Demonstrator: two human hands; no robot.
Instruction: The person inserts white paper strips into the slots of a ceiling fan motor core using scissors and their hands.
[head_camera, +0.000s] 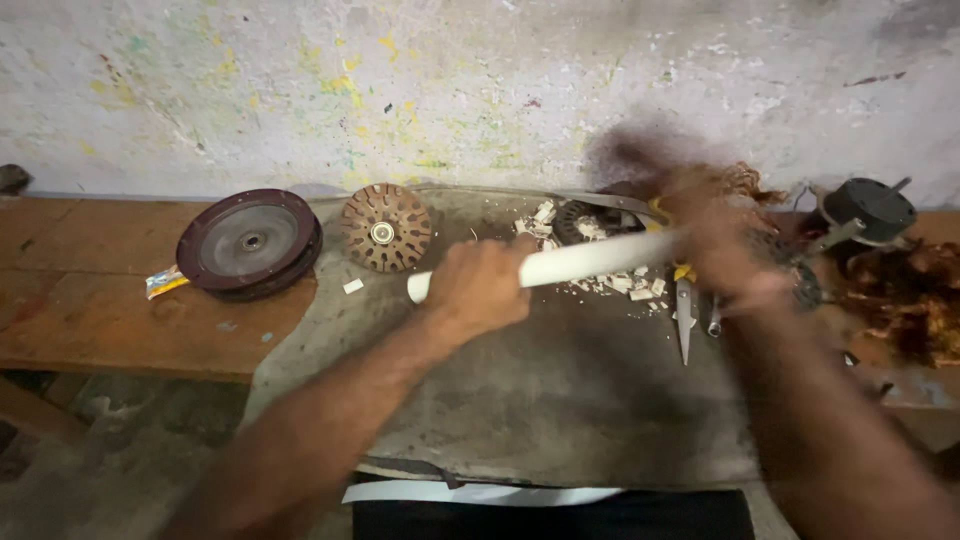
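My left hand (480, 285) grips a white tube or rolled sheet (580, 260) near its left end, holding it nearly level over the grey work mat (560, 400). My right hand (735, 255) is blurred with motion at the tube's right end and appears closed around it. Beneath the tube lie white scraps (630, 285) and a dark round motor part (580, 220). Scissors or pliers with yellow handles (684, 310) rest on the mat just under my right hand.
A dark red round cover (250, 243) and a slotted rotor disc (385, 228) sit at the left on the wooden bench (110, 320). Tangled copper wire (915, 295) and a black motor piece (868, 208) lie at the right. A paint-flecked wall (450, 90) stands behind.
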